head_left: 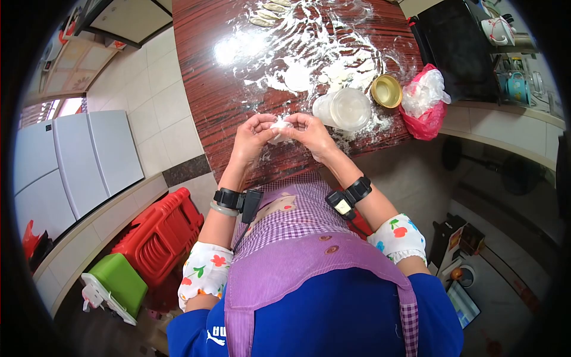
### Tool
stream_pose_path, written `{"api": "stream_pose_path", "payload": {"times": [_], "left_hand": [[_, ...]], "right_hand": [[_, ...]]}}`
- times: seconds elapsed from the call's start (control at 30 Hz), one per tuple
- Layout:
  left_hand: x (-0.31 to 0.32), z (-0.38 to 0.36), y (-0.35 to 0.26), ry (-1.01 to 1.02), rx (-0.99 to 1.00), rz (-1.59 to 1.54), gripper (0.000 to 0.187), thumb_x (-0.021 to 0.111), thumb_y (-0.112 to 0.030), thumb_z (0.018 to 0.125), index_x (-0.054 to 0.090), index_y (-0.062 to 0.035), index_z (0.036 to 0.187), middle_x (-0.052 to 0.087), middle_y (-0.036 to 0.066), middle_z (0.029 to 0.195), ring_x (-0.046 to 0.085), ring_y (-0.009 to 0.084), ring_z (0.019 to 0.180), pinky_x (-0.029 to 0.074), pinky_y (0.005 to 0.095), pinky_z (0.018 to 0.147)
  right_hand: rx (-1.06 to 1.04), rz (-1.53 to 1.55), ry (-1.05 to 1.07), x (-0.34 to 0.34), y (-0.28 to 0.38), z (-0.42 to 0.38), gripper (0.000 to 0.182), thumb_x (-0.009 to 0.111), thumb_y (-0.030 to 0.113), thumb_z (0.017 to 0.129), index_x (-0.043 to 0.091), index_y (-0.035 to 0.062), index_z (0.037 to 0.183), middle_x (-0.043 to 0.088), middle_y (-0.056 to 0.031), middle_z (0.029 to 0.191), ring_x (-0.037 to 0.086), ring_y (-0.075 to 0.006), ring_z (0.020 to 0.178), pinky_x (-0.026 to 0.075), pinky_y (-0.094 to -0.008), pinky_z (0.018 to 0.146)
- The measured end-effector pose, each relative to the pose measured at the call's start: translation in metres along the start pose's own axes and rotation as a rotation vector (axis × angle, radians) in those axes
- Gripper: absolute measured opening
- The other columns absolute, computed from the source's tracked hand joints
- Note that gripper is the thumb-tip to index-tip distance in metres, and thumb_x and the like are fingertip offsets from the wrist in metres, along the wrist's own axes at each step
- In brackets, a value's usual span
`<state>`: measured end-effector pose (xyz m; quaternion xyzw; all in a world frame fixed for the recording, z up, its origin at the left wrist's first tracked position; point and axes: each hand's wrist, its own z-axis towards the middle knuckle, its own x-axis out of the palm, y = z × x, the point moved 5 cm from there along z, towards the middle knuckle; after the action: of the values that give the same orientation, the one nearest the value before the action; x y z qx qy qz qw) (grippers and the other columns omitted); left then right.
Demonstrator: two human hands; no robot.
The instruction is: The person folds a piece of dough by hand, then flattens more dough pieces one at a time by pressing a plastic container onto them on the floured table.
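Dark red wood-grain tabletop, dusted with white flour, fills the upper middle of the head view, with pale floor tiles at nine o'clock and a white refrigerator beyond them. Both forearms reach forward from the purple checked apron, each with one black wrist strap, and the hands meet at the table's near edge. Left hand and right hand curl inward, fingertips pinched together on one small white dumpling, which sits between the two sets of fingers, held just above the table edge. At one o'clock from the hands stand one clear plastic container and, just beside it, one small golden bowl; one red plastic bag lies at two o'clock. One round dough wrapper lies at twelve o'clock, and a few finished dumplings sit at the far edge, too small to count.
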<state>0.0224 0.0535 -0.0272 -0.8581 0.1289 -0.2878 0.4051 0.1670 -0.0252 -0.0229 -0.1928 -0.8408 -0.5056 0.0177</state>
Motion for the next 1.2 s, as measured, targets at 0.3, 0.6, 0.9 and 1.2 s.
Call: {"api": "stream_pose_path", "payload": {"times": [0.3,0.6,0.9,1.2], "left_hand": [[0.006,-0.007,-0.004,-0.007,-0.014,-0.123,0.032,0.068,-0.001,0.089,0.057,-0.0015,0.119,0.067,0.004,0.103,0.065,0.0128,0.094,0.054,0.0257,0.080],[-0.006,-0.005,-0.001,-0.003,0.002,-0.141,0.027,0.068,-0.003,0.090,0.060,-0.0028,0.116,0.068,0.005,0.101,0.065,0.0117,0.090,0.054,0.0269,0.078],[-0.004,0.007,0.003,-0.017,0.062,-0.095,0.026,0.066,-0.004,0.091,0.059,0.0019,0.116,0.068,0.008,0.104,0.065,0.0122,0.094,0.054,0.0265,0.082],[0.039,0.075,-0.037,-0.056,0.073,0.186,0.018,0.068,-0.005,0.090,0.065,0.0001,0.106,0.066,0.000,0.085,0.059,0.0044,0.075,0.046,0.0186,0.063]], "right_hand": [[0.058,0.266,-0.143,-0.002,-0.002,0.000,0.017,0.070,0.014,0.091,0.067,0.0014,0.102,0.069,-0.0034,0.089,0.063,-0.0103,0.083,0.050,-0.0242,0.075],[0.100,0.290,-0.077,0.000,-0.008,0.003,0.019,0.070,0.016,0.092,0.067,-0.0002,0.101,0.070,-0.0044,0.092,0.065,-0.0109,0.079,0.052,-0.0228,0.069],[0.131,0.276,-0.077,0.000,-0.015,-0.001,0.037,0.070,0.021,0.092,0.061,-0.0011,0.121,0.068,-0.0043,0.102,0.061,-0.0080,0.089,0.049,-0.0243,0.075],[0.087,-0.190,-0.231,-0.097,-0.054,-0.058,0.030,0.072,0.009,0.087,0.063,-0.0056,0.112,0.069,-0.0097,0.106,0.066,-0.0137,0.096,0.052,-0.0268,0.086]]}}
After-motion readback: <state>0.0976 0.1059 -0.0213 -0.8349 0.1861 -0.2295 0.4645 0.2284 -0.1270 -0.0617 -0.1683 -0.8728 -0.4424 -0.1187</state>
